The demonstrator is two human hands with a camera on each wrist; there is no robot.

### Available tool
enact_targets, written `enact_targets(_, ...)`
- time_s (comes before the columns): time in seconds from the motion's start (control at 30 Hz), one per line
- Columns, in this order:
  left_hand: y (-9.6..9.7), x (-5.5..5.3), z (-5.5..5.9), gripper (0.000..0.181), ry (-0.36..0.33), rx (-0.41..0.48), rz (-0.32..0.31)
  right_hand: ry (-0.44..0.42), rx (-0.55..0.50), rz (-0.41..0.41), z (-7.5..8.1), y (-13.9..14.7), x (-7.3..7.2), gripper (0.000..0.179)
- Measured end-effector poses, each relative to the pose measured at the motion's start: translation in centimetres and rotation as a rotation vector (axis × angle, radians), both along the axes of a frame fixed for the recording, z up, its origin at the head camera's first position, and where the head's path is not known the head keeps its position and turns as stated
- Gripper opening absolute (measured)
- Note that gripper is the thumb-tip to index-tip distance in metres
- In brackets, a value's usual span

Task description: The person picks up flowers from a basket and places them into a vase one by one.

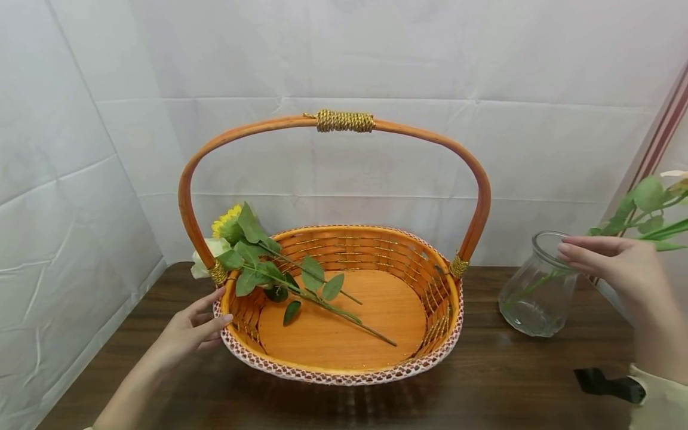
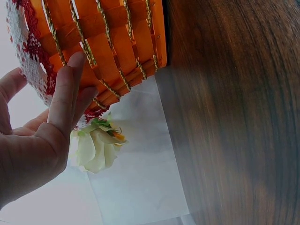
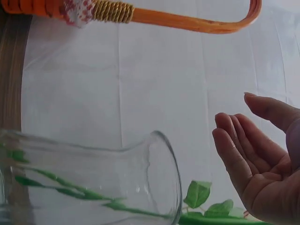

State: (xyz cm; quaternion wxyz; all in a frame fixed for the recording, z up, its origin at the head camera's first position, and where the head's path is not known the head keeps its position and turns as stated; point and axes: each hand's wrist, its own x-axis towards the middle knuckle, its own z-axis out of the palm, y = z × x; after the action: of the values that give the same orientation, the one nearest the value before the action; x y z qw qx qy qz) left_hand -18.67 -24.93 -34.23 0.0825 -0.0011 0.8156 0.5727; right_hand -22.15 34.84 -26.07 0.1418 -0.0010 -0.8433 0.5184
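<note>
A woven orange basket [image 1: 344, 377] stands on the dark wooden table. My left hand [image 1: 188, 331] grips its left rim, the thumb over the edge and the fingers against the outer weave. Inside lie the stems of a yellow sunflower [image 1: 227, 222] and a white rose [image 1: 202, 263]; both blooms hang past the left rim. At the right, my right hand [image 1: 626, 272] hovers by the mouth of a clear glass vase [image 1: 537, 304], thumb apart from the fingers and nothing held. Green stems [image 3: 70, 187] stand in the vase, their leaves [image 1: 648, 194] leaning out behind that hand.
The basket's tall arched handle [image 1: 344, 121], bound with gold cord, rises over it. A pale sheet [image 1: 349, 65] hangs close behind the table and along the left. Near the right sleeve [image 1: 658, 397] is a black strip [image 1: 607, 385].
</note>
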Motion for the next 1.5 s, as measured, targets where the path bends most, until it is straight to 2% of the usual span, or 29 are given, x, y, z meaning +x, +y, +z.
enact_targets(0.13,0.0,0.0,0.0,0.068,-0.004,-0.004,0.001,0.039,-0.148,0.089,0.3,-1.1,-0.2,0.014)
enact_targets(0.27,0.0,0.1,-0.1,0.068,-0.005,0.001,0.003,0.062,-0.25,0.153,0.5,-2.2,-0.5,0.015)
enact_targets(0.4,0.1,0.1,-0.1,0.068,0.001,0.004,0.004,0.043,-0.256,0.188,0.9,-3.3,-0.5,0.013)
enact_targets(0.57,0.2,0.1,0.0,0.068,0.003,0.007,0.003,0.05,-0.188,0.191,1.6,-4.7,-0.6,0.011)
enact_targets(0.73,0.2,0.0,0.0,0.068,0.001,0.0,0.004,0.048,-0.056,0.156,2.4,-6.1,-0.7,0.02)
enact_targets(0.87,0.2,0.0,0.0,0.068,0.003,-0.003,0.002,0.041,0.008,0.151,3.0,-7.4,-1.0,0.018)
enact_targets(0.97,0.1,0.0,0.0,0.068,0.0,-0.006,0.003,0.048,0.023,0.165,3.4,-8.7,-1.2,0.019)
enact_targets(1.13,0.1,0.0,0.1,0.068,-0.005,-0.011,0.002,0.035,0.061,0.188,4.3,-10.9,-1.2,0.037)
enact_targets(1.27,0.1,-0.1,0.1,0.068,0.002,-0.005,0.003,0.034,0.059,0.23,5.0,-12.4,-1.4,0.037)
enact_targets(1.5,0.0,0.0,0.0,0.068,0.001,-0.006,0.008,0.092,0.057,0.326,5.6,-14.8,-1.9,0.036)
